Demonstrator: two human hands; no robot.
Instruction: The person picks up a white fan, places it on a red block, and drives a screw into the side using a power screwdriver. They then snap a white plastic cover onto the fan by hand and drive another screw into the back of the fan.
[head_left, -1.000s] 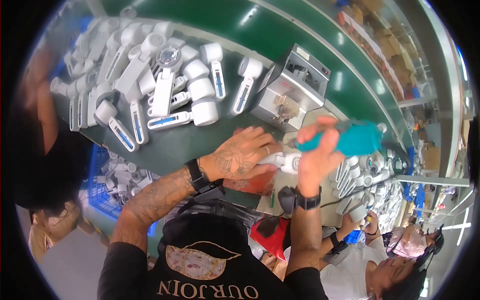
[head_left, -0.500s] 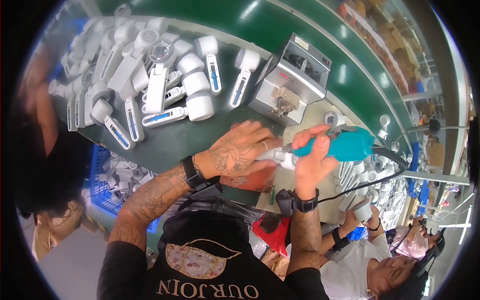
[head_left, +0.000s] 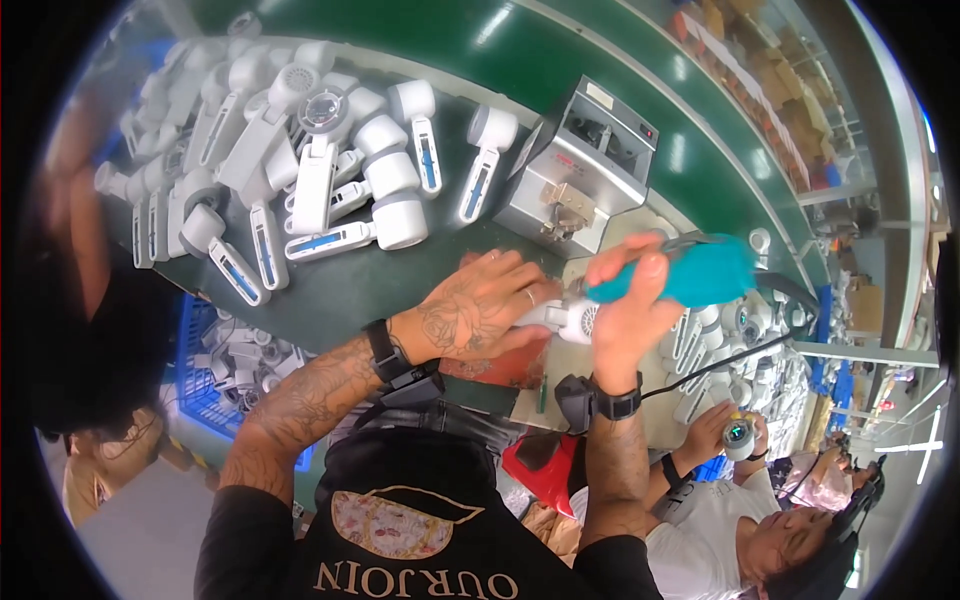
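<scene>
Near the middle of the green table, my left hand (head_left: 480,305) is wrapped round the handle of a white handheld fan (head_left: 579,321), whose round head points right. A teal electric screwdriver (head_left: 702,274) lies almost level in my right hand (head_left: 630,325), gripped just right of the fan. Its tip sits close above the fan head; whether it touches is hidden by my fingers. A reddish-brown mat (head_left: 495,366) lies under my left hand.
Many white handheld fans (head_left: 318,185) are heaped at left on the table. Beyond my hands stands a grey metal box-shaped machine (head_left: 585,165). A blue crate (head_left: 205,390) of white parts sits lower left. A black cable (head_left: 715,366) crosses at right, near a co-worker's hands holding a round part (head_left: 738,438).
The screwdriver's tip has lifted a little from the fan, and its body has shifted and blurred. More of the fan head shows. The co-worker at right has turned the round part.
</scene>
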